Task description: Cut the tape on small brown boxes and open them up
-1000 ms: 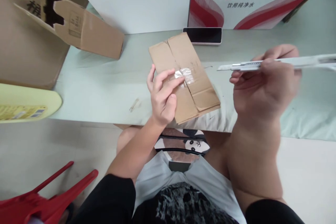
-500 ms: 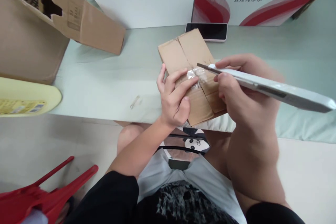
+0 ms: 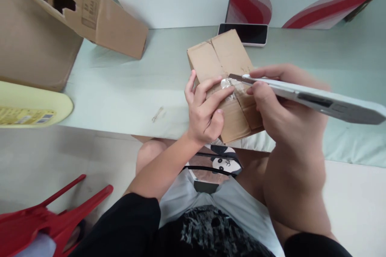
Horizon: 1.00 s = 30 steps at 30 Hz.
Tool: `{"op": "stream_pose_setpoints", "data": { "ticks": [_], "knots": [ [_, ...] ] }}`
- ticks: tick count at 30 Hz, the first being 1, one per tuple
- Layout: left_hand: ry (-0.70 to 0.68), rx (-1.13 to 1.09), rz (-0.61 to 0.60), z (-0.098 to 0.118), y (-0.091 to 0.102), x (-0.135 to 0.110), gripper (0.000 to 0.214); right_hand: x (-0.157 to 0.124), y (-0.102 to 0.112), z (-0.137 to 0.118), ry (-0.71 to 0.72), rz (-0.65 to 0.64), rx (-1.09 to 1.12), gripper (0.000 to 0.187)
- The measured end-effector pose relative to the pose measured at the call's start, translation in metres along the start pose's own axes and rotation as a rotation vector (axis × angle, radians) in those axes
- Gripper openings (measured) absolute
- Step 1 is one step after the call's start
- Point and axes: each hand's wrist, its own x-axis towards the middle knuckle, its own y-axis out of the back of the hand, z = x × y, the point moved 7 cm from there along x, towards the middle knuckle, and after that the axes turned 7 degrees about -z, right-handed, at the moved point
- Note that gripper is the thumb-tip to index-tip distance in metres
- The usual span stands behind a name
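A small brown cardboard box (image 3: 208,62) sits tilted at the table's near edge, a seam running down its top face. Clear tape (image 3: 229,85), wrinkled and shiny, lies across that seam. My left hand (image 3: 206,108) holds the box from its left side, its bent fingers pressing on the top by the tape. In my right hand (image 3: 280,108) is a white utility knife (image 3: 313,95), gripped near its front end. The dark blade points left, with its tip at the tape; whether it touches cannot be made out.
Behind the box lies a phone (image 3: 247,34), partly covered by it. A white and red carton (image 3: 286,12) stands at the back. To the left are an open cardboard carton (image 3: 120,28) and a yellow bottle (image 3: 36,102). A red stool (image 3: 51,221) stands on the floor.
The view has shifted slightly. The utility knife has rolled a little, showing more of its flat side, and its blade tip stays by the tape. My left hand keeps its place on the box.
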Motion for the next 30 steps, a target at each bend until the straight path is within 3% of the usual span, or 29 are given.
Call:
{"op": "stream_pose_setpoints", "data": {
  "ticks": [10, 13, 19, 26, 30],
  "knots": [
    [0.006, 0.034, 0.005, 0.0013, 0.0001, 0.001, 0.059, 0.0015, -0.0018, -0.003, 0.011, -0.025, -0.061, 0.013],
    [0.063, 0.006, -0.012, -0.0021, -0.0034, 0.0017, 0.062, 0.0015, -0.0025, -0.0039, 0.032, -0.024, -0.085, 0.013],
    [0.005, -0.104, 0.122, -0.0003, 0.0014, 0.0016, 0.045, 0.0009, -0.0039, -0.0046, 0.044, -0.043, -0.057, 0.012],
    [0.074, -0.047, 0.039, -0.0036, -0.0027, 0.0018, 0.057, -0.0045, 0.0009, -0.0049, 0.07, 0.049, 0.042, 0.013],
    [0.1, -0.011, 0.03, -0.0032, -0.0037, 0.0024, 0.058, -0.0055, 0.0005, -0.0032, 0.025, 0.025, 0.02, 0.012]
  ]
}}
